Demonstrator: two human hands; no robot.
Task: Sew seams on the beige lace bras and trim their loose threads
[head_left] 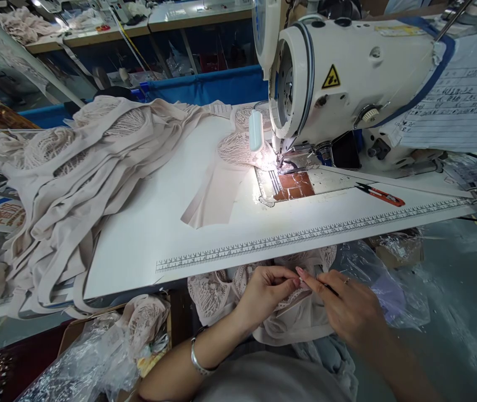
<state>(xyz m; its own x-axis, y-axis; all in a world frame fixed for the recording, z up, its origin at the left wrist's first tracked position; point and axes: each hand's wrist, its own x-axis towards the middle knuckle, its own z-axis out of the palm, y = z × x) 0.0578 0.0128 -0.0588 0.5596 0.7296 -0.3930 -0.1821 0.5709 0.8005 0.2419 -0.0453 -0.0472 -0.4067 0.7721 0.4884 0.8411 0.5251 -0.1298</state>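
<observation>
A beige lace bra (292,326) lies over my lap, below the table's front edge. My left hand (266,290) is closed in a pinch at its lace edge, thumb against forefinger. Right beside it, my right hand (351,304) has its fingers curled, and its forefinger meets the left fingertips over a tiny pale bit. Something thin and dark shows between the right fingers, too little to name. Under the lit needle of the sewing machine (347,78) sits another beige lace piece (222,184), its plain end lying on the table.
Beige lace garments are heaped on the left of the white table (138,245). Red-and-black thread snips (381,194) lie right of the needle, behind a ruler strip (305,234) along the front edge. A box with clear plastic bags (96,352) stands at lower left.
</observation>
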